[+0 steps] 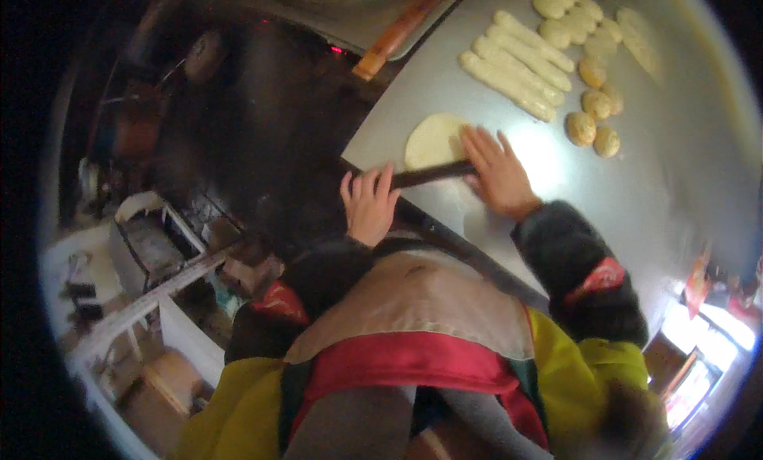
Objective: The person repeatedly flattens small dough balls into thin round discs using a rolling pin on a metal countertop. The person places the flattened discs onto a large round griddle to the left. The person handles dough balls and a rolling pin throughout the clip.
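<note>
A dark rolling pin (436,173) lies across the near edge of a flat round of dough (434,139). My left hand (371,208) is over the pin's left end, fingers spread, by the table's edge. On the pin's other end rests my right hand (499,175), its fingers stretched forward over the right side of the dough. The palms hide both ends of the pin. Beneath the dough is a smooth metal worktable (632,210). Beyond it, several long dough strips (517,67) lie side by side.
Several round golden-topped pieces (596,105) sit right of the strips, with lumpy pale dough pieces (566,16) farther back. A reddish-brown wooden bar (405,31) is past the table's far left edge. Shelving with boxes (161,317) stands at lower left.
</note>
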{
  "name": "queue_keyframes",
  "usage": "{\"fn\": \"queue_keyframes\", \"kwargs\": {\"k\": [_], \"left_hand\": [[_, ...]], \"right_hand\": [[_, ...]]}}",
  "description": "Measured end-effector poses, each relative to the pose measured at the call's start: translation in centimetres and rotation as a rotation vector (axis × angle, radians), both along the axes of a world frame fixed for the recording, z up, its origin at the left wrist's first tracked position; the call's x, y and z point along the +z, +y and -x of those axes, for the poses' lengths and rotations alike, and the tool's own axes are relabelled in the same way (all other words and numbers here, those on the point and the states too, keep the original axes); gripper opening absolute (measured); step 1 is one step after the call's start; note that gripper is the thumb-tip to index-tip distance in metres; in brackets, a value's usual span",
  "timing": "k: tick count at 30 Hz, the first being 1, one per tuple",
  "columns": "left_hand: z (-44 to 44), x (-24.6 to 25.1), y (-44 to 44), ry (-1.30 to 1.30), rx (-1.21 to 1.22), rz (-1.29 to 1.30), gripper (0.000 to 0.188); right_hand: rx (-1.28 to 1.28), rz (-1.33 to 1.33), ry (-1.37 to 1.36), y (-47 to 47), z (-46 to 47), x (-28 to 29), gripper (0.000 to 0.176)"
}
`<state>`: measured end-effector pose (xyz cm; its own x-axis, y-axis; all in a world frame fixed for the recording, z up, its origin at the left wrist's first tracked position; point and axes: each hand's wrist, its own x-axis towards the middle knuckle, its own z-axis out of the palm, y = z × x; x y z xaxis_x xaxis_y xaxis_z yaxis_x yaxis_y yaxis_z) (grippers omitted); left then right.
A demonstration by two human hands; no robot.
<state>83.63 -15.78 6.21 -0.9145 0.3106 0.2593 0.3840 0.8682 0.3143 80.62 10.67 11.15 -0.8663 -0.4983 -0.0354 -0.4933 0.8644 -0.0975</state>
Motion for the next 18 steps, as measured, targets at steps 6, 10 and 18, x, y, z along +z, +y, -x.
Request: {"fn": "queue_keyframes", "kwargs": {"k": [6,10,18], "left_hand": [[10.1,-0.9,-0.1,0.079,0.369,0.254,0.048],[10.7,-0.2,0.3,0.018,0.377,0.296,0.055],[1.8,0.8,1.8,-0.155,0.120,0.136,0.066]], "right_hand": [[0.009,0.035,0.347,-2.6,14.4,-3.5,0.055],[-0.021,0.049,0.312,-2.3,15.2,-4.5,0.056],[-0.133,0.013,0.115,0.1,3.6,-2.2,0.068]]}}
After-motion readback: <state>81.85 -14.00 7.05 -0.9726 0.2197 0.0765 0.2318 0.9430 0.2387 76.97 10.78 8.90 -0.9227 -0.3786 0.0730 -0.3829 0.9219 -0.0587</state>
